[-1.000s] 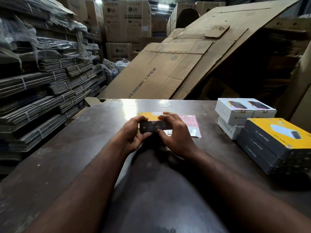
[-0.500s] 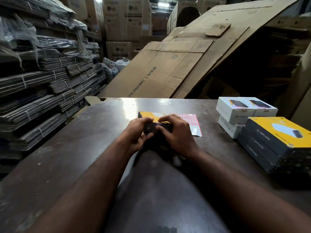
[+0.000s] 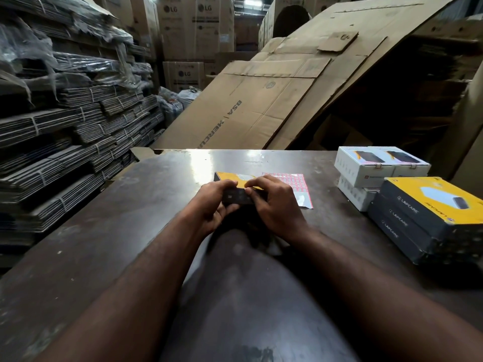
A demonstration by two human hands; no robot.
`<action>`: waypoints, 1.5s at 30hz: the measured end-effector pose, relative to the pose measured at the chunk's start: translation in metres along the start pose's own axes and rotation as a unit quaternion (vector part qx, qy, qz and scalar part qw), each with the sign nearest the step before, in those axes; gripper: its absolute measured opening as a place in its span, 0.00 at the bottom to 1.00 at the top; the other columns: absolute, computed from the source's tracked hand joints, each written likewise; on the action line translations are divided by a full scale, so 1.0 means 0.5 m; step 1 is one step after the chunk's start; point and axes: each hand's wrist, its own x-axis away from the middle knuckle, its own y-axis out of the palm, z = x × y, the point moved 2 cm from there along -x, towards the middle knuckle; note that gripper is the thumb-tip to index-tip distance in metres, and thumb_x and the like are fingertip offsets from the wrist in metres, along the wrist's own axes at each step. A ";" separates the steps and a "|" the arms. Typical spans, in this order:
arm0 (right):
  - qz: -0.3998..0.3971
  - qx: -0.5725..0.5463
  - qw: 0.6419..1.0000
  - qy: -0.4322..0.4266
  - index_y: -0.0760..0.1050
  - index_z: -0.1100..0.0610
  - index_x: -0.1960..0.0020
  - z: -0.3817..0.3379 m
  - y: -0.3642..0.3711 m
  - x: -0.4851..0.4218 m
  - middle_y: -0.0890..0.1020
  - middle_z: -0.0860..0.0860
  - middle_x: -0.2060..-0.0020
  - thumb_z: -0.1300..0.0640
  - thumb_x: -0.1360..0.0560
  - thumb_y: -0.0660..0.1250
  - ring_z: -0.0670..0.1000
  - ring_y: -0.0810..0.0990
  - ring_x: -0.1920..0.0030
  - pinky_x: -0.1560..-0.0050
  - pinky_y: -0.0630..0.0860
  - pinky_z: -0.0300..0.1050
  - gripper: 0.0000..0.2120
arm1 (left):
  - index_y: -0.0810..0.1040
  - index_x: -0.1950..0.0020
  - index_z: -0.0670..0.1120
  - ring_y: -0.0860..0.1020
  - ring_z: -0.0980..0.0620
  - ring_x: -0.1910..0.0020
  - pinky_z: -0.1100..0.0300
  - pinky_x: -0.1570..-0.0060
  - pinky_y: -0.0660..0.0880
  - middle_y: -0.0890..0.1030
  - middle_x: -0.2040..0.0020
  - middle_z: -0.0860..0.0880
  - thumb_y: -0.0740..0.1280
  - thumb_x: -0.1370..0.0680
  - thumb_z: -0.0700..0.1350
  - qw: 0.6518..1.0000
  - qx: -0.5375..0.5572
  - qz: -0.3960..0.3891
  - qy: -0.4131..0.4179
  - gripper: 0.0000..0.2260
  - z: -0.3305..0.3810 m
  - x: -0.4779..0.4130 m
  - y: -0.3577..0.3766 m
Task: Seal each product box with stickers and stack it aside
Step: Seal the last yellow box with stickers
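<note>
- Head view: both hands are on the box, mid-counter, just in front of the sticker sheet.
- The left hand grips the box's left end, fingers curled over the top. The right hand holds the right end, its thumb pressed on the dark near face.
- That looks like a sticker being rubbed down, though the sticker itself is too small to make out.
- Progress: a stack of yellow-topped boxes sits at the right edge, with white boxes just behind it. That suggests several are already done.
- Left to do: finish this seal, then set the box aside.
- Against a second ago: the hands have closed in, the right thumb has slid across the near face, and less of that face shows. The box has barely shifted.
</note>
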 end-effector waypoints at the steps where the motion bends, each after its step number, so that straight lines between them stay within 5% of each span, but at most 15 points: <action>1: 0.001 -0.002 1.000 0.001 0.83 0.57 0.49 -0.001 0.000 0.000 0.83 0.51 0.54 0.56 0.21 0.68 0.50 0.80 0.52 0.50 0.73 0.40 0.06 | 0.75 0.48 0.41 0.82 0.51 0.64 0.63 0.72 0.79 0.79 0.58 0.43 0.66 0.19 0.40 1.000 0.001 0.001 -0.002 0.03 0.000 0.000 0.000; 9: 0.000 0.002 1.000 -0.006 0.82 0.56 0.48 -0.007 -0.004 0.003 0.84 0.51 0.53 0.52 0.26 0.74 0.50 0.81 0.52 0.49 0.77 0.43 0.10 | 0.74 0.52 0.39 0.80 0.50 0.64 0.62 0.69 0.81 0.79 0.58 0.41 0.64 0.19 0.38 0.999 0.035 -0.016 -0.010 0.03 0.001 0.002 0.001; 18: 0.050 -0.028 0.998 0.019 0.83 0.56 0.50 -0.010 -0.010 0.001 0.86 0.49 0.56 0.55 0.20 0.67 0.47 0.83 0.55 0.52 0.78 0.46 0.07 | 0.74 0.39 0.36 0.83 0.45 0.55 0.58 0.66 0.82 0.80 0.46 0.37 0.65 0.19 0.39 0.999 0.036 -0.014 -0.009 0.10 -0.004 -0.008 -0.004; 24: 0.029 -0.017 0.999 -0.005 0.82 0.56 0.50 -0.013 -0.009 0.004 0.84 0.49 0.55 0.56 0.26 0.74 0.47 0.82 0.54 0.50 0.78 0.41 0.06 | 0.73 0.46 0.37 0.83 0.46 0.57 0.58 0.65 0.83 0.79 0.52 0.38 0.65 0.19 0.39 0.998 0.049 -0.018 -0.018 0.06 -0.004 -0.009 -0.006; 32: 0.053 -0.017 0.998 -0.016 0.83 0.57 0.52 -0.016 -0.009 0.005 0.84 0.50 0.56 0.58 0.25 0.74 0.47 0.81 0.56 0.53 0.77 0.38 0.04 | 0.72 0.43 0.37 0.83 0.46 0.57 0.58 0.66 0.82 0.79 0.50 0.38 0.65 0.19 0.40 0.999 0.041 -0.014 -0.011 0.08 -0.002 -0.008 -0.004; 45: 0.061 -0.071 0.994 0.063 0.83 0.54 0.54 -0.012 -0.005 0.004 0.85 0.45 0.59 0.57 0.25 0.74 0.42 0.83 0.56 0.52 0.78 0.34 0.01 | 0.75 0.45 0.40 0.82 0.49 0.61 0.62 0.70 0.80 0.78 0.57 0.43 0.65 0.19 0.39 1.000 -0.022 -0.003 0.014 0.05 0.001 -0.005 -0.008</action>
